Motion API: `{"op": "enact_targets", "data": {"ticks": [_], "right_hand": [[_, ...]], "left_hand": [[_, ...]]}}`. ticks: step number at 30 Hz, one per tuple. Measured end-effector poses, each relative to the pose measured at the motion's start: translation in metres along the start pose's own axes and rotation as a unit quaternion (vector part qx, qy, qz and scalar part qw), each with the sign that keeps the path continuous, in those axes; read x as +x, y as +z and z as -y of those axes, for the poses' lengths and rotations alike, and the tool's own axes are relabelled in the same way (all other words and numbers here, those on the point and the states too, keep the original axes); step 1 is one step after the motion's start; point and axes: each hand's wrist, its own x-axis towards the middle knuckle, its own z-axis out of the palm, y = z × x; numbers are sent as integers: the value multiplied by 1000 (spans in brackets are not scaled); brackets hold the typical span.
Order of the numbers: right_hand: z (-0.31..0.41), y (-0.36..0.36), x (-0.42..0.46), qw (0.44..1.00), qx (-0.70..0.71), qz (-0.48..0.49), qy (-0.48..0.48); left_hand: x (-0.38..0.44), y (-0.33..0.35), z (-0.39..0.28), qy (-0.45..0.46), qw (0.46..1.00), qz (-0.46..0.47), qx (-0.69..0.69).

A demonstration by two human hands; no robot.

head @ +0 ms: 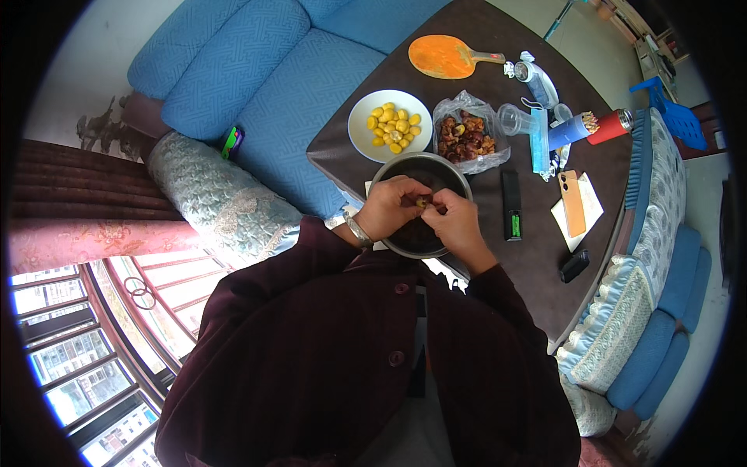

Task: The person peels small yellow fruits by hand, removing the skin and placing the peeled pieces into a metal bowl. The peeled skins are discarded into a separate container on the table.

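Note:
Over a steel pot [382, 169], my left hand [394, 204] and my right hand [455, 222] meet fingertip to fingertip. Between them they grip a small yellowish-brown chestnut [421, 202], mostly covered by the fingers. The pot's dark inside is partly hidden under my hands, so its contents are hard to tell. Just beyond the pot stands a white bowl [359, 137] with several peeled yellow chestnuts [401, 125] in it. To its right, a clear plastic bag [499, 157] lies open, full of reddish-brown chestnut shells [464, 140].
An orange table tennis paddle [443, 56] lies at the table's far side. Rightward are a plastic cup [516, 119], blue face mask [539, 140], blue cylinder [566, 133], red flask [610, 127], remote control [511, 204] with its battery compartment exposed, and phone [572, 204]. A blue sofa [292, 105] borders the left.

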Motion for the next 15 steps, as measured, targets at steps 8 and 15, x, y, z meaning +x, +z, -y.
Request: {"op": "enact_targets", "data": {"ticks": [8, 15], "right_hand": [[-4, 2, -1, 999, -17, -37, -9], [9, -8, -2, 986, 147, 38, 73]], "left_hand": [[-2, 1, -3, -12, 998, 17, -60], [-3, -7, 15, -41, 968, 43, -243]]}}
